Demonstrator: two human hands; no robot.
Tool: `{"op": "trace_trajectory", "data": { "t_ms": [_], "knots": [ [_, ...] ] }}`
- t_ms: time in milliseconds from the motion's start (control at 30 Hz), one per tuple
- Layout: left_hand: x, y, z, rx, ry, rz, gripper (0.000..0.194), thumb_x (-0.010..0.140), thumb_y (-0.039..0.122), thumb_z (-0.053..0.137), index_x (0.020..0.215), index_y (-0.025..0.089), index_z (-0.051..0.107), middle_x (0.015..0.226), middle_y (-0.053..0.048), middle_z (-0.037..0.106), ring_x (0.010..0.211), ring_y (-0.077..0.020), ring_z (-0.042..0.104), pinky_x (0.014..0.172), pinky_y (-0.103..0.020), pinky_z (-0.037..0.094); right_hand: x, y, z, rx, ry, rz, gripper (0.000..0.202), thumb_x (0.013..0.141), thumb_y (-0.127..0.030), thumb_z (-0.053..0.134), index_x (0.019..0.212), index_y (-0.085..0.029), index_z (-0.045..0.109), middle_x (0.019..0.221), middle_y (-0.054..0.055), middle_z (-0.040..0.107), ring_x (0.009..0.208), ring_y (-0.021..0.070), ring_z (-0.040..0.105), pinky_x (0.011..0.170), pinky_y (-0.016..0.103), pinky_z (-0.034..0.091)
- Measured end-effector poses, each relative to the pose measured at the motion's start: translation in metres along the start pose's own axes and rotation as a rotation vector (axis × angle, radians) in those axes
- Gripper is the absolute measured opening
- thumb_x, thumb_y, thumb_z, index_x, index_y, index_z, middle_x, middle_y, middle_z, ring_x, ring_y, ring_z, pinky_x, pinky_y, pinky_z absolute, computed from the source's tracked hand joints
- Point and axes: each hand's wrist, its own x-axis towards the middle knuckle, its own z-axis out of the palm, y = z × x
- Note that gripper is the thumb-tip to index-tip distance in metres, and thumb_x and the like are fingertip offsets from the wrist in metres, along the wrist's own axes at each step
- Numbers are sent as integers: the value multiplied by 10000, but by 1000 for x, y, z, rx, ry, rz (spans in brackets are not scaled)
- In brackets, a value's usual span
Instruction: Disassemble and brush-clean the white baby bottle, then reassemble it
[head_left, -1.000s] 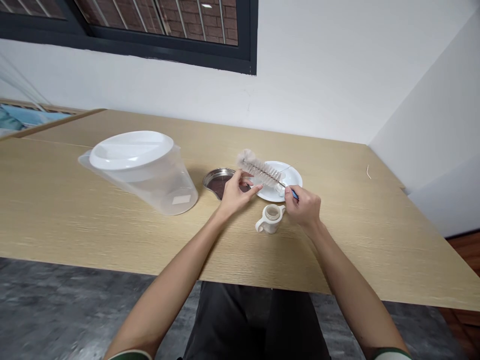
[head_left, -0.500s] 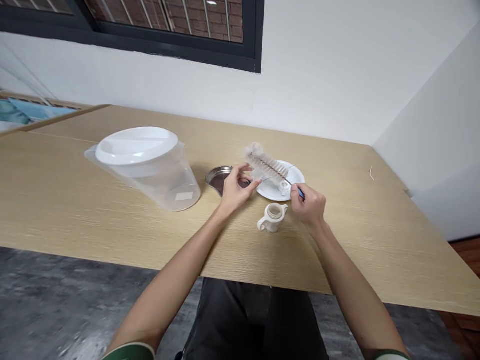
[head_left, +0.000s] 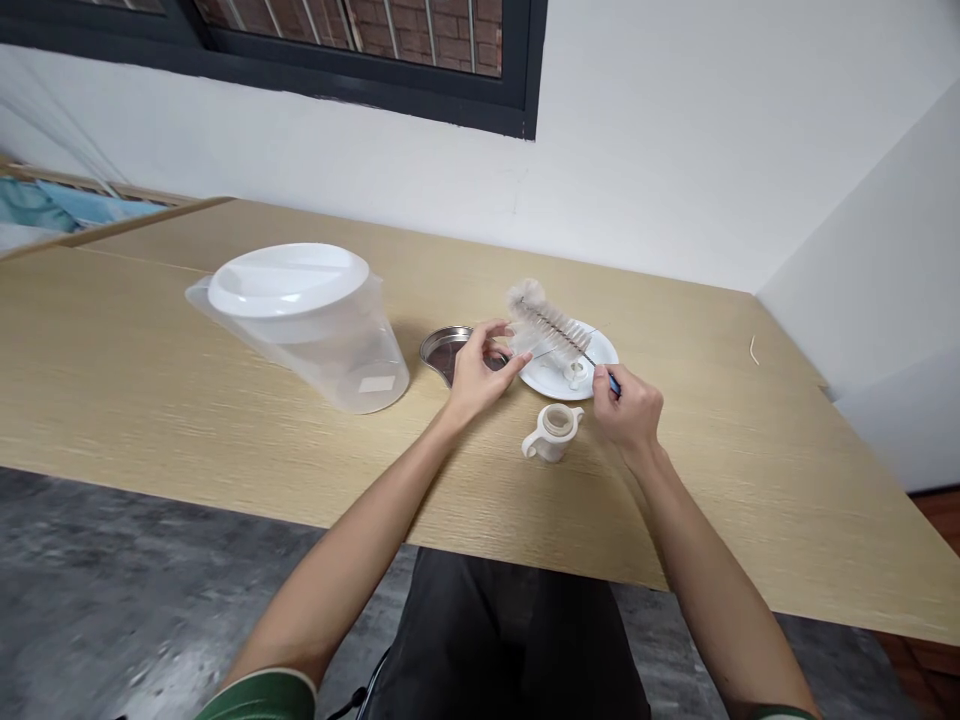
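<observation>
My right hand (head_left: 628,402) is closed around the blue handle of a bottle brush (head_left: 551,322). The brush's pale bristles point up and left, above a white plate (head_left: 544,384). Near the bristles, my left hand (head_left: 484,368) has its fingers curled and thumb extended. A faint see-through shape with a thin line shows by its fingertips; I cannot make out what it is. A small clear-white piece (head_left: 576,374) lies on the plate. In front stands a small white two-handled cup (head_left: 553,434), its round mouth upward. Behind my left hand is a shiny metal dish (head_left: 447,352), partly hidden.
A large translucent pitcher (head_left: 322,345) with a white lid stands on the left of the wooden table (head_left: 187,400). A thin pale strip (head_left: 754,350) lies far right. A white wall (head_left: 637,170) and a dark-framed window (head_left: 517,90) are behind the table.
The view has shifted slightly, so everything appears a little farther right. Both hands keep nearly the same pose, and the brush stays above the plate.
</observation>
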Motion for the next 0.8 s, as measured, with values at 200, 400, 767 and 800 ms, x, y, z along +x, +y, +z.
{"op": "trace_trajectory", "data": {
  "t_ms": [200,400,767,800],
  "knots": [
    [0,0,0,-7,10,14,570,758,445,789,1223,209,560,1191,-85,658,794,-121,669,788,-285,558,0,-1,0,6,9,7,388,968,-378,436,790,-155,700,527,1,532,508,108,445,534,248,262],
    [0,0,0,13,1,22,563,771,459,772,1231,214,560,1192,-88,660,792,-122,667,772,-281,563,0,0,0,-1,-3,-18,390,964,-374,436,774,-160,701,518,-2,526,495,106,428,528,247,264],
    [-1,2,0,50,-33,32,579,764,490,769,1234,216,571,1194,-86,669,812,-140,664,813,-308,565,1,1,0,-22,-20,-20,411,969,-377,426,741,-162,692,509,-4,519,484,102,411,519,246,245],
    [-1,2,0,52,-35,37,577,767,493,766,1235,216,572,1200,-87,667,813,-139,664,815,-309,565,1,1,0,-26,-16,-14,411,969,-377,428,739,-163,693,508,-3,520,483,102,410,518,246,245]
  ]
}}
